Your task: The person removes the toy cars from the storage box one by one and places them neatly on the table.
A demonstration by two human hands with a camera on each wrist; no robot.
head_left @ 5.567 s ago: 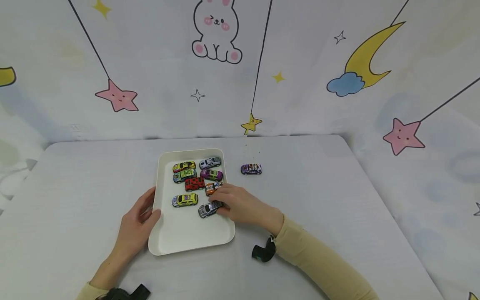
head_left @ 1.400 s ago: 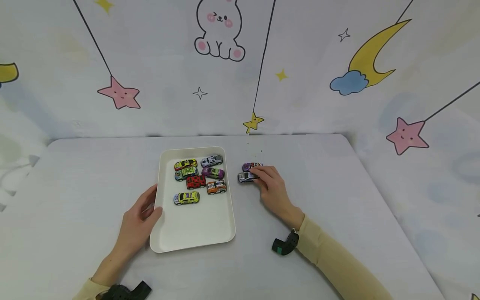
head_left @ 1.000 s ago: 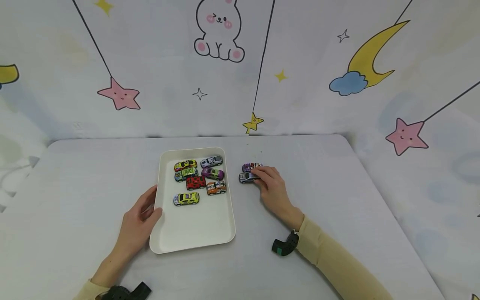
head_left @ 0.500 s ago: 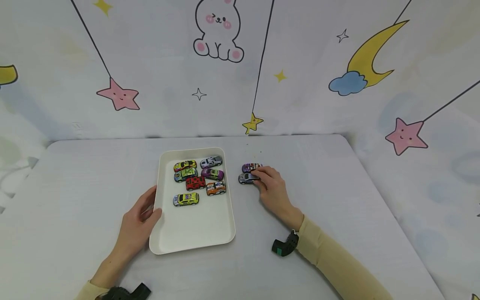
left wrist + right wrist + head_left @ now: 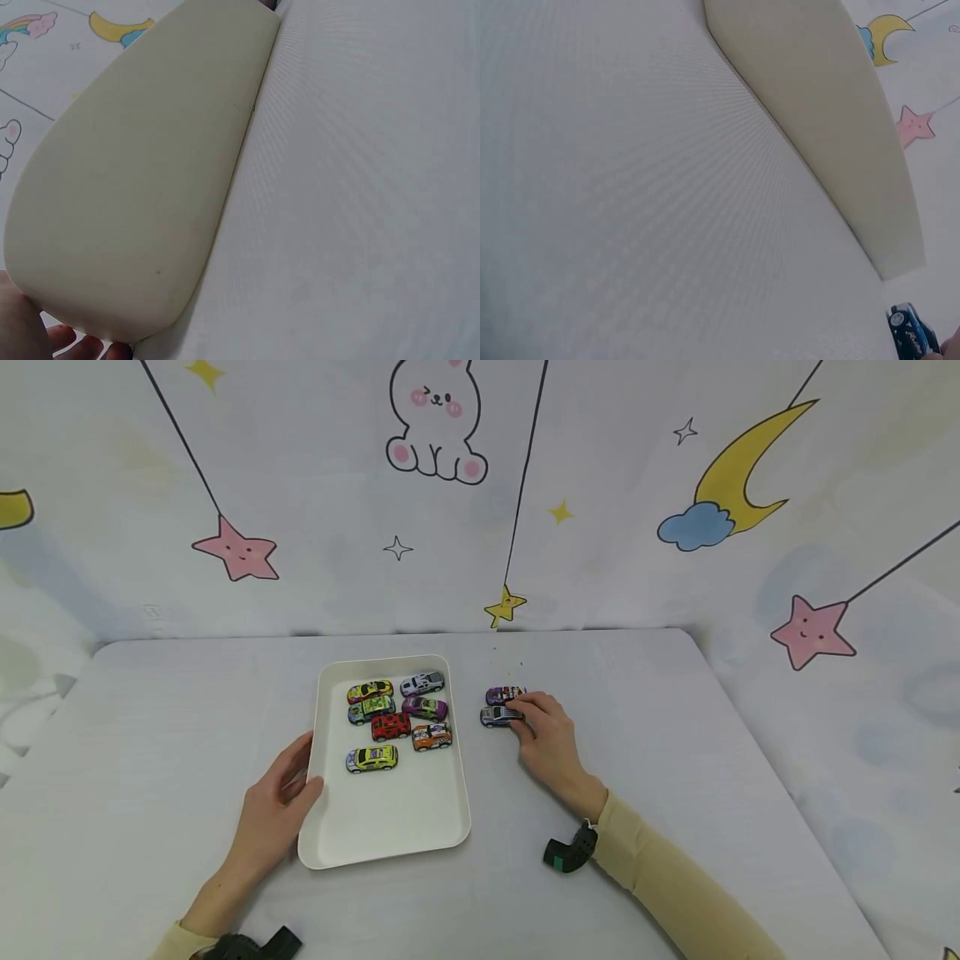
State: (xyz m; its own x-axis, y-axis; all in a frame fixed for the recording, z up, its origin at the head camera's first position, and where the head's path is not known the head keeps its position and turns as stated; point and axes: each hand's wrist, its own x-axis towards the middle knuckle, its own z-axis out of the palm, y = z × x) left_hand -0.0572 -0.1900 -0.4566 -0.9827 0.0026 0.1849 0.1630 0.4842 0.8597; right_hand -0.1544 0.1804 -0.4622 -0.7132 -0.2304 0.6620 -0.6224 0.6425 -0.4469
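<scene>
My right hand [image 5: 551,747] pinches the rear of a silver toy car [image 5: 497,717] on the table, right of the white tray [image 5: 382,822]. Just behind that car sits a purple toy car [image 5: 501,695], partly covered by the fingers. My left hand [image 5: 273,814] grips the tray's left edge, thumb at the rim. Inside the tray, several toy cars stand towards the far half, among them a red one [image 5: 391,727], an orange one [image 5: 432,737] and a yellow one [image 5: 372,758]. The right wrist view catches the silver car [image 5: 911,334] and fingertips at its lower corner.
A white cloth covers the table [image 5: 645,718]. Behind it hangs a pale backdrop [image 5: 322,527] printed with stars, a moon and a rabbit. The tray's outer wall [image 5: 142,172] fills much of the left wrist view. Black wrist devices [image 5: 572,847] sit at both cuffs.
My right hand has carried the silver car from inside the tray to the table beside the purple car. Lately it has shifted slightly right. The left hand keeps its place on the tray.
</scene>
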